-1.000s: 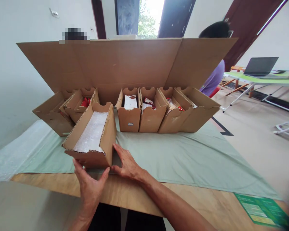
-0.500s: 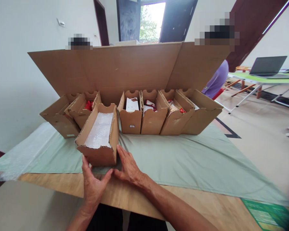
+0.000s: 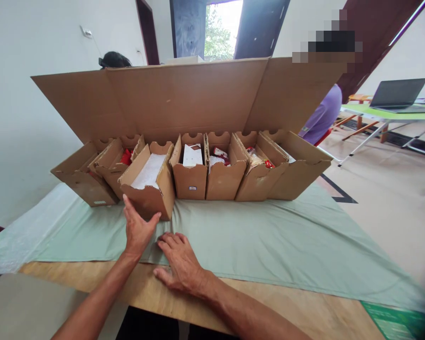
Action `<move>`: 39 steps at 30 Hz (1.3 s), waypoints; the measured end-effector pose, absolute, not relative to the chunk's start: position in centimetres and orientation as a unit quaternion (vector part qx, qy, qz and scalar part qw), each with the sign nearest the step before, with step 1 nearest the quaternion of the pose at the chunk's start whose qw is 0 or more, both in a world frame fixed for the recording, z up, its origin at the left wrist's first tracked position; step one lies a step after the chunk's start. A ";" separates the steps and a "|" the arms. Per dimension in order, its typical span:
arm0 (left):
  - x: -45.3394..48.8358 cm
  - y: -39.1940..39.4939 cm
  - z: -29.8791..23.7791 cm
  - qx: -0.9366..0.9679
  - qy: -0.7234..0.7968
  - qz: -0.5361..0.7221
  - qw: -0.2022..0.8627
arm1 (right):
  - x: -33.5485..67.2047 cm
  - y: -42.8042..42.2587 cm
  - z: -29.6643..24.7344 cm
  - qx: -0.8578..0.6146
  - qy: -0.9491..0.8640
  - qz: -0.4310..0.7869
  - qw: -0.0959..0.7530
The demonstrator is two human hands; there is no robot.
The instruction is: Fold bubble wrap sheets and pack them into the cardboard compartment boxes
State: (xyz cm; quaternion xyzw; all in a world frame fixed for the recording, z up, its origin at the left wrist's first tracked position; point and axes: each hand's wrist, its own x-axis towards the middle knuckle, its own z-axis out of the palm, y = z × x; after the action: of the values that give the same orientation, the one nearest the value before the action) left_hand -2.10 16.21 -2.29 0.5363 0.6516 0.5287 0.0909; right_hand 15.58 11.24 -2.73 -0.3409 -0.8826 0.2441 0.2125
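Observation:
A small open cardboard box [image 3: 149,190] holding white padding stands in a row of several like boxes [image 3: 224,178] in front of a tall cardboard flap [image 3: 184,97]. My left hand [image 3: 137,230] presses flat against its front face, fingers spread. My right hand [image 3: 179,262] rests palm down on the green cloth [image 3: 269,241] just behind the left hand, fingers stretched and holding nothing. Other boxes in the row hold red and white packets.
The cloth covers a wooden table [image 3: 304,311] whose near edge is by my arms. A green sheet [image 3: 396,321] lies at the front right corner. A person in a purple top [image 3: 322,115] sits behind the flap at right. A laptop [image 3: 398,94] sits on a far table.
The padded box has slid away from me into line with the other boxes, pushed by my left hand. My right hand has come off its side and settled on the cloth.

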 end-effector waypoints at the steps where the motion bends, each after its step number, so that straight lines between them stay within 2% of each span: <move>1: -1.9 17.4 -2.1 0.529 0.665 0.522 0.079 | 15.6 11.2 -2.8 -0.335 -0.885 0.243 0.215; 6: -0.6 22.9 -1.3 0.536 0.670 0.511 0.057 | 15.8 11.3 -3.3 -0.324 -0.885 0.249 0.223; 10: -1.1 24.2 -2.1 0.546 0.666 0.504 0.064 | 16.0 11.3 -3.2 -0.323 -0.885 0.253 0.221; 14: -3.4 20.5 -4.4 0.597 0.696 0.386 0.096 | 16.1 11.4 -3.1 -0.320 -0.882 0.264 0.225; 18: -5.4 13.4 -6.6 0.726 0.634 0.265 0.017 | 16.3 11.7 -4.2 -0.309 -0.874 0.263 0.269; 21: -5.8 9.0 -6.9 0.755 0.607 0.247 -0.013 | 16.8 12.4 -4.1 -0.306 -0.853 0.265 0.329; 24: -5.8 6.8 -6.3 0.747 0.600 0.286 0.005 | 16.1 14.3 -0.8 -0.326 -0.838 0.271 0.342; 31: -6.1 7.4 -5.7 0.676 0.573 0.455 0.083 | 4.8 23.7 12.0 -0.400 -0.843 0.226 0.280; 35: -6.0 7.5 -5.7 0.628 0.567 0.519 0.120 | -0.8 27.5 13.8 -0.481 -0.823 0.198 0.230; 39: -6.0 7.3 -5.9 0.500 0.599 0.601 0.171 | -1.3 26.5 13.1 -0.491 -0.821 0.181 0.229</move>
State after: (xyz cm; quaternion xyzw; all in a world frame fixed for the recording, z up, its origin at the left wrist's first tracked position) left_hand -6.03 7.25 -5.92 0.4998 0.5994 0.6015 0.1707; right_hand -1.30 26.50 13.09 -0.4913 -0.8206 0.1809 0.2293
